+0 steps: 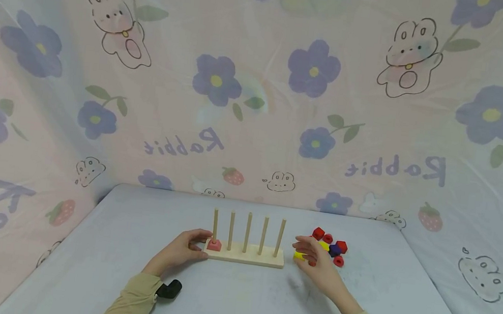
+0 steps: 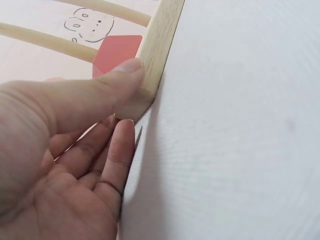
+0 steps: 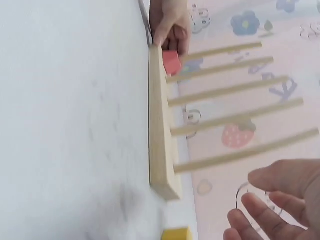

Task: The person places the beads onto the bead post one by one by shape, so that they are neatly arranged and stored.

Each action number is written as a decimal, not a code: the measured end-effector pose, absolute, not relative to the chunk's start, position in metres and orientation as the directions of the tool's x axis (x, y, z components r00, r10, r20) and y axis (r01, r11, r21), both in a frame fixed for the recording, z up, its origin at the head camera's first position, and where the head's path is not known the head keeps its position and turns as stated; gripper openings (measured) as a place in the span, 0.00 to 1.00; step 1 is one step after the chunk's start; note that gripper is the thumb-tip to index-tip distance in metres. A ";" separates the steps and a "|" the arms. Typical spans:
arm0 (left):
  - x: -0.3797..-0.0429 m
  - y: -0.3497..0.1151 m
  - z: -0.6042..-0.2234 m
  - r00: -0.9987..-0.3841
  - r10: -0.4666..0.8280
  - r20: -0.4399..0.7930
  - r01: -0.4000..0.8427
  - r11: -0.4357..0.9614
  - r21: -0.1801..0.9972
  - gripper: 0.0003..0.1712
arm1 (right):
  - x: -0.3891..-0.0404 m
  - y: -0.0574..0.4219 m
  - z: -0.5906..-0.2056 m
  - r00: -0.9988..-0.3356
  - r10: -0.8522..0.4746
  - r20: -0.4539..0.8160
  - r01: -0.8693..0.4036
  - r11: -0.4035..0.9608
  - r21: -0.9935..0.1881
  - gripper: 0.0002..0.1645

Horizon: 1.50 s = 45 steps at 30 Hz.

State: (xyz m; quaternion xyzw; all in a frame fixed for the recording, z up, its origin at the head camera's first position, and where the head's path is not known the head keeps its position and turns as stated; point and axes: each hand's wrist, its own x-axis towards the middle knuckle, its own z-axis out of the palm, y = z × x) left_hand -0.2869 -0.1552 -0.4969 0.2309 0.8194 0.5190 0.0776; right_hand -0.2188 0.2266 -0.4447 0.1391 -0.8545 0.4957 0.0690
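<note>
A wooden peg stand (image 1: 250, 260), a flat base with several upright pegs, sits on the table. My left hand (image 1: 183, 248) grips the stand's left end; its thumb (image 2: 112, 92) lies against the base's corner, the other fingers are behind. A red block (image 1: 214, 245) is on the leftmost peg, low against the base. My right hand (image 1: 316, 263) is to the right of the stand with fingers loosely bent, and I see nothing between them in the right wrist view. Beneath and behind it lies a pile of small blocks, including a purple block (image 1: 335, 251) and a yellow block (image 3: 176, 234).
Also in the pile are a red block (image 1: 318, 233) and a red ring-shaped bead (image 1: 338, 261). The white tabletop (image 1: 236, 304) extends in front of the stand. A patterned curtain (image 1: 254, 126) hangs behind and at the sides.
</note>
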 end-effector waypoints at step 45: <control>-0.315 -0.135 -0.499 -0.911 0.353 0.214 0.343 0.358 0.869 0.32 | -0.247 0.314 -0.467 -0.970 -0.151 0.192 -0.240 0.740 -0.628 0.23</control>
